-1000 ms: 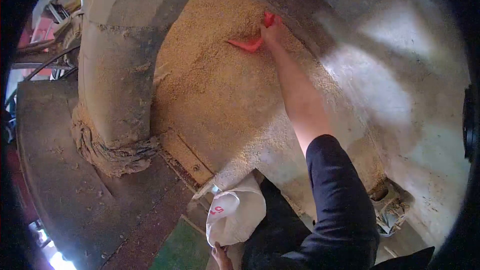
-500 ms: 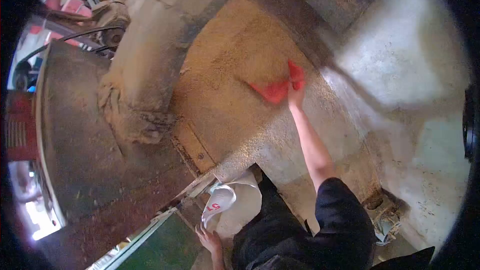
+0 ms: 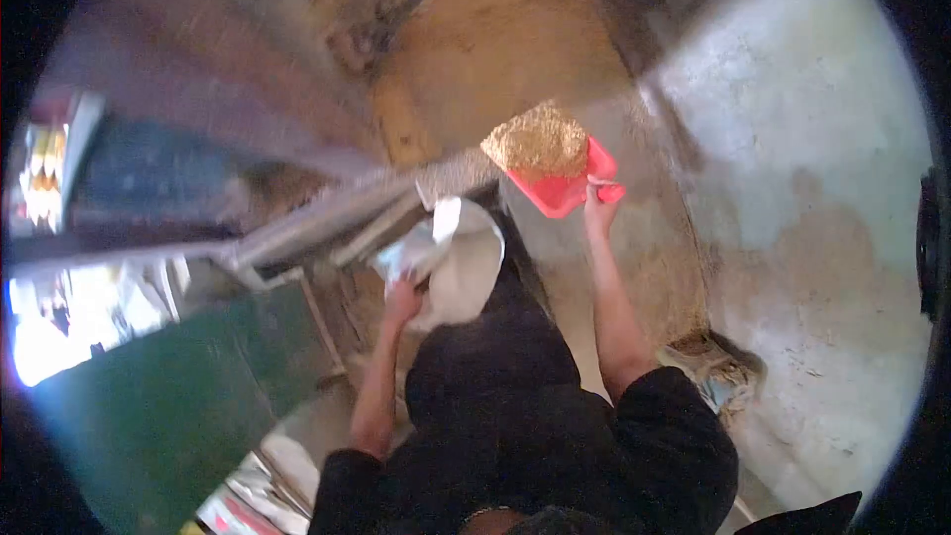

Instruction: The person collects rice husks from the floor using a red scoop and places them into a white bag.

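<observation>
My right hand [image 3: 598, 206] is closed around the handle of a red scoop [image 3: 561, 197]. A heap of tan, grainy material [image 3: 543, 144] fills the front of the scoop, which is raised over the floor. At the rim of a white sack [image 3: 468, 272], my left hand [image 3: 403, 299] has its fingers closed on the edge. The sack's mouth is open and faces up, close to my legs. The scoop is up and to the right of the sack, apart from it.
Brown loose material [image 3: 495, 50] covers the floor ahead. A pale wall [image 3: 792, 99] runs along the right, with scraps of debris [image 3: 728, 376] in the corner near its foot. A green panel [image 3: 198, 367] lies to the left, below a blurred ledge [image 3: 327, 208].
The scoop has come up out of the brown material and now carries a heap of it. My left hand has moved up and grips the sack's rim. The view has turned.
</observation>
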Tool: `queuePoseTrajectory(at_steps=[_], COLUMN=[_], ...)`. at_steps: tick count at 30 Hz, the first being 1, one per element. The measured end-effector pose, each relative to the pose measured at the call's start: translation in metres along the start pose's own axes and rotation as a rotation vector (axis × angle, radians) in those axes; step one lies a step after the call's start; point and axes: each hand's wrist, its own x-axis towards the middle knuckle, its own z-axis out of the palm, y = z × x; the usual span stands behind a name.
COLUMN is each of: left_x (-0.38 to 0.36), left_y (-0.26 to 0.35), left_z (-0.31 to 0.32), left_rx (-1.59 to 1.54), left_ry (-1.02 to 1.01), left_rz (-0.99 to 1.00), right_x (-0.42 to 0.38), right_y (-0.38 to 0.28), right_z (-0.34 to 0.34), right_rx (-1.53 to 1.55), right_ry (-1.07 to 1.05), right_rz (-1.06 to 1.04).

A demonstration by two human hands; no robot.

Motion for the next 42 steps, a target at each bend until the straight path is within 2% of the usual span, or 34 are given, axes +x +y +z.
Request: queuePoseTrajectory(at_steps=[1,2,3,5,8,10,12,14,15,17,18,20,24,26,29,33,35,38,42], left_x=[0.009,0.016,0.015,-0.001,-0.028,-0.031,-0.035,-0.045,-0.052,-0.065,-0.064,-0.058,-0.06,-0.057,-0.065,-0.052,-0.045,-0.033,-0.034], left_y=[0.049,0.049,0.045,0.047,0.069,0.066,0.063,0.069,0.074,0.082,0.074,0.052,0.042,0.036,0.04,0.025,0.022,0.029,0.053], left_z=[-0.059,-0.064,-0.061,-0.065,-0.074,-0.066,-0.066,-0.081,-0.093,-0.117,-0.109,-0.085,-0.088,-0.088,-0.103,-0.086,-0.08,-0.08,-0.083], left_rx=[-0.251,-0.241,-0.321,-0.44,-0.519,-0.541,-0.548,-0.529,-0.535,-0.576,-0.578,-0.308,-0.207,-0.115,0.053,0.118,0.099,0.001,0.036], left_ry=[0.001,0.1,0.171,0.314,0.383,0.525,0.497,0.374,0.377,0.242,0.249,0.372,0.35,0.211,0.102,0.137,0.286,0.35,0.302], left_rz=[-0.246,-0.159,-0.156,-0.153,-0.215,-0.14,-0.15,-0.169,-0.167,-0.226,-0.227,-0.166,-0.243,-0.371,-0.348,-0.22,-0.118,-0.113,-0.093], right_x=[-0.01,-0.027,-0.052,-0.101,-0.158,-0.188,-0.212,-0.237,-0.247,-0.26,-0.265,-0.274,-0.284,-0.291,-0.295,-0.3,-0.303,-0.303,-0.307], right_y=[-0.015,-0.031,-0.046,-0.077,-0.081,-0.074,-0.076,-0.09,-0.088,-0.074,-0.069,-0.064,-0.073,-0.077,-0.069,-0.072,-0.083,-0.076,-0.073], right_z=[0.0,-0.001,-0.001,-0.001,-0.024,-0.028,-0.031,-0.032,-0.034,-0.034,-0.034,-0.036,-0.033,-0.035,-0.04,-0.055,-0.064,-0.082,-0.099], right_rx=[0.002,0.003,-0.013,0.134,0.073,0.07,0.07,-0.023,-0.026,0.007,0.008,0.025,0.071,0.042,0.046,0.052,0.049,0.105,0.06], right_ry=[0.013,0.033,0.004,0.045,-0.096,-0.129,-0.152,-0.223,-0.224,-0.283,-0.288,-0.336,-0.335,-0.319,-0.278,-0.262,-0.278,-0.262,-0.27], right_rz=[-0.06,-0.113,-0.106,0.051,0.025,0.047,0.073,0.149,0.143,0.081,0.076,0.066,0.059,0.055,0.044,0.112,-0.013,0.107,0.069])
